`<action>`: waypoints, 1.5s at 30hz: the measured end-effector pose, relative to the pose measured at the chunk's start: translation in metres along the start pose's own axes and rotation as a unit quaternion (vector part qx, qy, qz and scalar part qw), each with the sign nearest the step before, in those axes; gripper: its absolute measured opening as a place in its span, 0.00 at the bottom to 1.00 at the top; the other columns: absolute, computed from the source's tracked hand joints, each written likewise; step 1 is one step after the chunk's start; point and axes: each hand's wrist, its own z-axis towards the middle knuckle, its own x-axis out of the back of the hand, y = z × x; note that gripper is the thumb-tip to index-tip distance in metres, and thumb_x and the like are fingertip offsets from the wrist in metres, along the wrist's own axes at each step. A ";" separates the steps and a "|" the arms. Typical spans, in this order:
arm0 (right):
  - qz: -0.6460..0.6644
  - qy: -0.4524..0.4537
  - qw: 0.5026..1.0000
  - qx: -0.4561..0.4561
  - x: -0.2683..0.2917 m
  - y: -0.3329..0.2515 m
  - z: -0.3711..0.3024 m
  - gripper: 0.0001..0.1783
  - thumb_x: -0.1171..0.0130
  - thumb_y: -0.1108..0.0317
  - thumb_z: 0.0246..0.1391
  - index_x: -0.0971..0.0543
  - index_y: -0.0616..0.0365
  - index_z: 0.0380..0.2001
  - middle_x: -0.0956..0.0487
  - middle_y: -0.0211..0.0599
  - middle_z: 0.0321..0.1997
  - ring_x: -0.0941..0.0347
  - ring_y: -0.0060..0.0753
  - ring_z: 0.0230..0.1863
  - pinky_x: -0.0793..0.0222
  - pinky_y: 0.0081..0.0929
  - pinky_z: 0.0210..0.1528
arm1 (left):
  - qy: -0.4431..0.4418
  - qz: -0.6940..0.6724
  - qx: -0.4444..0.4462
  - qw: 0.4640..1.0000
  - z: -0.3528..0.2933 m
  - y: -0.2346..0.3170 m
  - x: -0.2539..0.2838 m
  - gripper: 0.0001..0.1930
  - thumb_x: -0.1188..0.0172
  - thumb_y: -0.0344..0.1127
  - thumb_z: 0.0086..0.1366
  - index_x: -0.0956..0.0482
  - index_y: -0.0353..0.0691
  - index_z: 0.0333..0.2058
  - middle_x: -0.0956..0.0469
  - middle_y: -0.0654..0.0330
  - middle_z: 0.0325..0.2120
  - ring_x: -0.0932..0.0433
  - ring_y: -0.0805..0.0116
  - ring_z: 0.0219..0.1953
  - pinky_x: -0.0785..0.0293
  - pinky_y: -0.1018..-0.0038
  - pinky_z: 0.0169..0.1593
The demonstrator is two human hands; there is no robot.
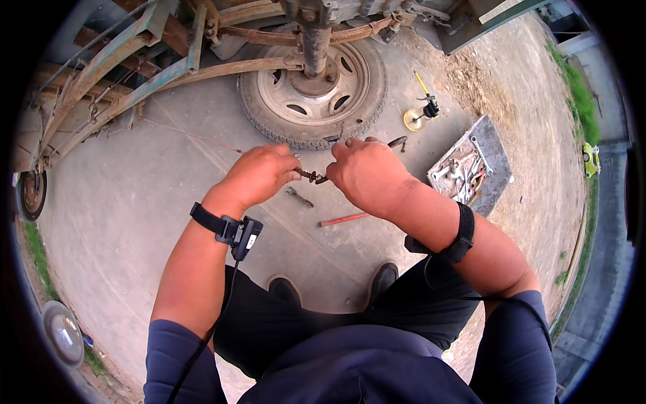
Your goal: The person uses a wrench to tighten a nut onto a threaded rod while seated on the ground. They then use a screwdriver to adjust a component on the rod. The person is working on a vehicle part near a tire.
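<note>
Between my hands is a short rusty piece with coil-like ridges (307, 176), a threaded rod or a spring; I cannot tell which. My left hand (261, 175) pinches its left end between thumb and fingers. A thin rusty rod or cable (192, 136) runs from under the vehicle to my left hand. My right hand (370, 176) is closed around a dark curved metal piece (397, 142), whose tip shows beyond the knuckles. On the side toward my left hand, dark metal meets the ridged piece; my fingers hide most of the grip.
A wheel (245, 101) lies flat under the rusty vehicle frame (235, 67). To the right are a yellow-and-black oil can (415, 120) and a metal tray (496, 168) of wrenches. A red bar (344, 219) and a small metal tool (299, 196) lie on the concrete near my shoes.
</note>
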 end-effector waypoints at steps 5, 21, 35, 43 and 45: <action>0.100 0.069 0.989 -0.089 -0.034 -0.014 -0.024 0.06 0.36 0.65 0.53 0.16 0.54 0.29 0.21 0.37 0.37 0.21 0.40 0.41 0.24 0.37 0.40 | 0.007 0.009 0.004 1.000 0.001 0.000 0.000 0.08 0.37 0.39 0.65 0.17 0.42 0.39 0.22 0.57 0.34 0.23 0.51 0.41 0.26 0.57 0.44; 0.914 0.003 0.311 -0.260 -0.073 -0.090 -0.011 0.17 0.52 0.53 0.73 0.23 0.54 0.40 0.19 0.31 0.34 0.20 0.28 0.35 0.33 0.25 0.35 | 0.019 -0.010 0.004 1.000 0.002 -0.004 -0.001 0.08 0.37 0.41 0.65 0.17 0.45 0.37 0.23 0.57 0.32 0.22 0.51 0.41 0.27 0.56 0.44; 0.967 0.038 0.128 -0.216 -0.057 -0.096 0.000 0.18 0.53 0.49 0.73 0.27 0.52 0.42 0.21 0.31 0.32 0.21 0.30 0.32 0.34 0.23 0.31 | 0.013 -0.009 0.002 1.000 0.003 -0.003 0.000 0.08 0.38 0.41 0.66 0.17 0.45 0.37 0.23 0.58 0.33 0.22 0.51 0.40 0.27 0.56 0.44; 0.963 0.073 0.065 -0.253 -0.040 -0.096 0.010 0.19 0.56 0.50 0.75 0.26 0.54 0.40 0.21 0.32 0.32 0.21 0.31 0.32 0.30 0.22 0.29 | 0.000 -0.001 0.012 1.000 0.003 -0.001 0.002 0.08 0.37 0.37 0.64 0.17 0.43 0.39 0.22 0.57 0.35 0.22 0.51 0.42 0.25 0.58 0.45; 0.963 0.078 0.048 -0.253 -0.039 -0.096 0.011 0.20 0.56 0.50 0.75 0.26 0.55 0.40 0.21 0.33 0.32 0.20 0.32 0.33 0.28 0.21 0.29 | 0.000 0.001 0.009 1.000 0.003 -0.002 0.001 0.07 0.37 0.36 0.64 0.17 0.43 0.39 0.22 0.57 0.35 0.22 0.52 0.42 0.25 0.58 0.45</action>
